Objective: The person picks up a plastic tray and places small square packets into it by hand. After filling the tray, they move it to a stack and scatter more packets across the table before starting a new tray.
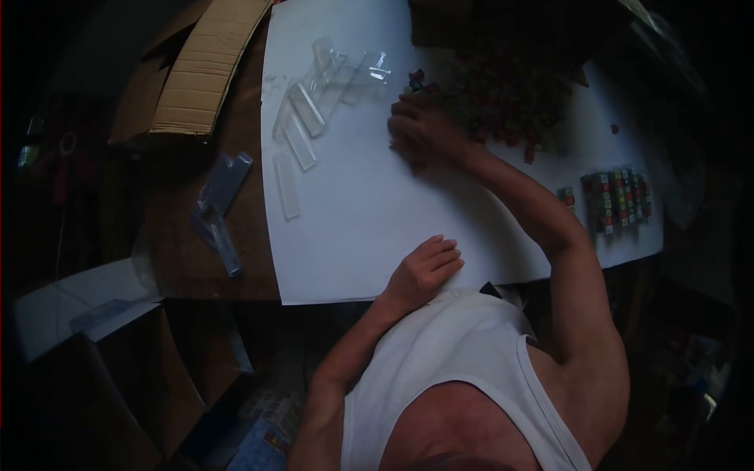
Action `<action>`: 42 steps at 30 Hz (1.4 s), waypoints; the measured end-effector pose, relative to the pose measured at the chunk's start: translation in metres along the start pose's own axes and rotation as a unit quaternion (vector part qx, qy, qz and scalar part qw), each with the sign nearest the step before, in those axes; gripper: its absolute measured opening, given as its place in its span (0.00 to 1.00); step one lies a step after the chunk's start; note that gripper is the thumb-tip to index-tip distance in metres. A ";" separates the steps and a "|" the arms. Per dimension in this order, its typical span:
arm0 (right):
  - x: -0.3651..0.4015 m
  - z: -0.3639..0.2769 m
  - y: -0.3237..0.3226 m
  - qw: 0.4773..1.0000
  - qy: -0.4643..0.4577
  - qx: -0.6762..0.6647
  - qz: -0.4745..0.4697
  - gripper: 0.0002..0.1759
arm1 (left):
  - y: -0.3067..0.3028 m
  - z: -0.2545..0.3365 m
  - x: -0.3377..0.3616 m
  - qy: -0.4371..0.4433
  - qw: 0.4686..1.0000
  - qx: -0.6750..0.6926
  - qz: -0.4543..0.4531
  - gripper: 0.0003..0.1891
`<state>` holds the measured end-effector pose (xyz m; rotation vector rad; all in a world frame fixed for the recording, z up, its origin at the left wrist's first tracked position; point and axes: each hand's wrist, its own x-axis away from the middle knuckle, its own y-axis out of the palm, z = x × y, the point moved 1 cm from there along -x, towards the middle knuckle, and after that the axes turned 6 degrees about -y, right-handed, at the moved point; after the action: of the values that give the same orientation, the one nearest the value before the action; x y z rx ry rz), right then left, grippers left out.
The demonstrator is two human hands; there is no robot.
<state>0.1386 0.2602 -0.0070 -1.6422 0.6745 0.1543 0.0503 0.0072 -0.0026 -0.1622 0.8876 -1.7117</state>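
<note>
My right hand reaches over the white sheet to the left edge of a heap of small coloured blocks. Its fingers are curled, and anything inside them is hidden. A few red and blue blocks show just beyond its knuckles. My left hand rests palm down near the front edge of the sheet, close to my body. Its fingers lie loosely together and hold nothing I can see. Left of my right hand, several clear plastic cases lie scattered, some overlapping.
Rows of stacked blocks stand at the right of the white sheet. More clear cases lie on the brown tabletop. A cardboard box sits at the far left. A dark box stands behind the heap.
</note>
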 end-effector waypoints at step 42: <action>0.148 -0.121 -0.096 0.907 0.357 -0.224 0.034 0.19 | -0.001 0.005 -0.005 -0.044 0.987 -0.046 0.147 0.13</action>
<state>0.2754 0.0998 0.0312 -2.1320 1.3268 -0.2841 0.0536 0.0093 0.0031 -0.1597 0.8785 -1.3812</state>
